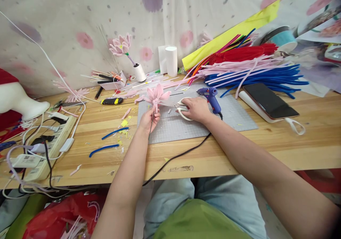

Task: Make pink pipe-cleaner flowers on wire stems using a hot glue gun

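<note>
My left hand [149,121] is closed round the base of a pink pipe-cleaner flower [157,96], its petals spread upward above my fingers. A thin dark stem runs down from it past my wrist. In my right hand [198,109] is a pair of white-handled scissors [183,113], with the blades pointing left toward the flower. Whether the blades touch the flower I cannot tell. Both hands are above a grey cutting mat [170,134]. Just beyond my right hand a purple glue gun [211,98] rests on the mat, its black cord trailing to the table's front edge.
Bundles of blue pipe cleaners [253,78] and red pipe cleaners [239,55] lie at the back right, near a phone [270,102]. A finished-looking pink flower [121,46] stands in a thread spool [139,72]. At left are a utility knife [112,101] and a power strip [50,146] with tangled cords.
</note>
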`<state>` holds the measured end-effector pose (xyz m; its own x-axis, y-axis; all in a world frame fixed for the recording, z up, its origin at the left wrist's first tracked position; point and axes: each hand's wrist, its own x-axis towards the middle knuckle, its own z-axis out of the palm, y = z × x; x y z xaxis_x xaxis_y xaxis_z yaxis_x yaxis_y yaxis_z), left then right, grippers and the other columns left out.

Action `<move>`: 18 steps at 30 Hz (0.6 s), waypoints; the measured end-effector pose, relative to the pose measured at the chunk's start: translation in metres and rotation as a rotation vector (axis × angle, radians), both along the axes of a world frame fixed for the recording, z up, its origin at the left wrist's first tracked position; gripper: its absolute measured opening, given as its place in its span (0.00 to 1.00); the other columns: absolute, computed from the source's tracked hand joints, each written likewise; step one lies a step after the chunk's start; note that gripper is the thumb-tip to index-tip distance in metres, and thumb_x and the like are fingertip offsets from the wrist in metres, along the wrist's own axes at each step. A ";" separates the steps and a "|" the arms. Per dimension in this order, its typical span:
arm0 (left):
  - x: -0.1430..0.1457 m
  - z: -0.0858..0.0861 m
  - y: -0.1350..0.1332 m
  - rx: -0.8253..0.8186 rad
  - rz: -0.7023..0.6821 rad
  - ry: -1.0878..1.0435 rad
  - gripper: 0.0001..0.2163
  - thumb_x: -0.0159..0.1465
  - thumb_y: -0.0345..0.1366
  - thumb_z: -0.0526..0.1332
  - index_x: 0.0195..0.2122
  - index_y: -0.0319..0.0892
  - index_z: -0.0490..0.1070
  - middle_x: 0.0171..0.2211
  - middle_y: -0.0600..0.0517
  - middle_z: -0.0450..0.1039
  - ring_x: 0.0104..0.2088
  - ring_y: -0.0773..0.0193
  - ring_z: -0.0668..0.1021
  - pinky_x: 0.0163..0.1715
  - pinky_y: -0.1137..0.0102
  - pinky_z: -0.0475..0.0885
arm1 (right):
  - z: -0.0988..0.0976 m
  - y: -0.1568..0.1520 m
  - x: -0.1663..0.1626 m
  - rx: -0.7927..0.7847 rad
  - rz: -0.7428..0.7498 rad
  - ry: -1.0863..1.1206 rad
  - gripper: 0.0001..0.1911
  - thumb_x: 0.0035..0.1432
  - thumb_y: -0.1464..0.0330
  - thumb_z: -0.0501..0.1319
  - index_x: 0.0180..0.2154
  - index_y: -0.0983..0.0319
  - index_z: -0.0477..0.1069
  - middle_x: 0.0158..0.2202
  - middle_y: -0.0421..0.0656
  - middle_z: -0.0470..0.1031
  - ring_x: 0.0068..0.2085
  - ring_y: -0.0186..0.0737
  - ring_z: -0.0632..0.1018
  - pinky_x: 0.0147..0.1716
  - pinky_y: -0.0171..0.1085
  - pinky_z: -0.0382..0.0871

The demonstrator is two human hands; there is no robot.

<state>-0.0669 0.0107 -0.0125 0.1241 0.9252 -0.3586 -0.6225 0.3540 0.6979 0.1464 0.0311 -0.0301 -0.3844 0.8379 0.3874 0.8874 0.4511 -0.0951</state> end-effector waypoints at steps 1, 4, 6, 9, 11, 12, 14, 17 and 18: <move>0.000 -0.001 0.000 0.006 0.032 0.043 0.04 0.61 0.29 0.56 0.30 0.35 0.69 0.21 0.55 0.66 0.16 0.79 0.66 0.13 0.84 0.59 | 0.000 0.000 0.000 0.004 -0.001 0.001 0.20 0.55 0.53 0.51 0.34 0.61 0.70 0.32 0.45 0.76 0.32 0.41 0.72 0.29 0.37 0.48; 0.000 -0.006 0.001 0.034 0.092 0.125 0.04 0.60 0.26 0.56 0.31 0.37 0.70 0.22 0.55 0.70 0.24 0.73 0.76 0.22 0.81 0.69 | 0.000 -0.001 -0.001 0.022 -0.008 0.012 0.19 0.56 0.53 0.51 0.34 0.61 0.70 0.32 0.45 0.76 0.32 0.41 0.72 0.29 0.37 0.48; 0.000 -0.007 0.001 0.068 0.097 0.119 0.05 0.60 0.25 0.56 0.32 0.38 0.71 0.24 0.54 0.72 0.32 0.69 0.79 0.30 0.77 0.73 | -0.001 0.000 -0.001 0.038 -0.019 0.025 0.19 0.56 0.53 0.51 0.35 0.61 0.70 0.32 0.45 0.76 0.32 0.41 0.72 0.29 0.37 0.48; 0.001 -0.009 0.001 0.092 0.116 0.114 0.06 0.60 0.25 0.57 0.32 0.38 0.72 0.26 0.53 0.75 0.35 0.69 0.79 0.34 0.77 0.74 | -0.001 0.001 -0.001 0.052 -0.043 0.043 0.19 0.56 0.53 0.51 0.35 0.61 0.70 0.32 0.45 0.76 0.32 0.41 0.72 0.29 0.37 0.48; 0.002 -0.010 0.001 0.080 0.131 0.122 0.05 0.60 0.25 0.57 0.31 0.37 0.73 0.26 0.53 0.75 0.33 0.71 0.79 0.32 0.80 0.73 | -0.002 0.002 -0.001 0.045 -0.055 0.045 0.20 0.56 0.53 0.51 0.35 0.61 0.70 0.32 0.46 0.75 0.32 0.42 0.72 0.29 0.37 0.48; 0.002 -0.010 0.001 0.075 0.135 0.119 0.05 0.60 0.25 0.57 0.30 0.37 0.73 0.26 0.53 0.75 0.33 0.71 0.79 0.30 0.81 0.73 | -0.002 0.002 -0.001 0.039 -0.057 0.044 0.20 0.56 0.53 0.51 0.35 0.61 0.70 0.32 0.46 0.75 0.32 0.42 0.72 0.29 0.37 0.48; 0.003 -0.009 0.001 0.075 0.143 0.092 0.06 0.60 0.25 0.57 0.30 0.36 0.73 0.26 0.53 0.75 0.32 0.71 0.79 0.28 0.82 0.72 | -0.003 0.003 -0.001 0.026 -0.048 0.036 0.20 0.56 0.52 0.51 0.35 0.61 0.70 0.32 0.46 0.76 0.33 0.42 0.72 0.29 0.37 0.49; 0.004 -0.007 0.002 0.066 0.164 0.023 0.07 0.62 0.25 0.55 0.33 0.36 0.73 0.27 0.52 0.76 0.30 0.72 0.79 0.29 0.82 0.74 | -0.004 0.004 -0.001 0.017 -0.027 0.021 0.19 0.56 0.53 0.52 0.35 0.61 0.70 0.33 0.46 0.76 0.34 0.43 0.72 0.31 0.38 0.49; 0.004 -0.007 0.002 0.057 0.168 -0.005 0.09 0.63 0.26 0.53 0.34 0.36 0.73 0.27 0.52 0.76 0.29 0.72 0.79 0.30 0.81 0.74 | -0.004 0.004 -0.001 0.014 -0.024 0.016 0.19 0.56 0.53 0.52 0.36 0.61 0.70 0.33 0.46 0.76 0.35 0.43 0.72 0.31 0.38 0.50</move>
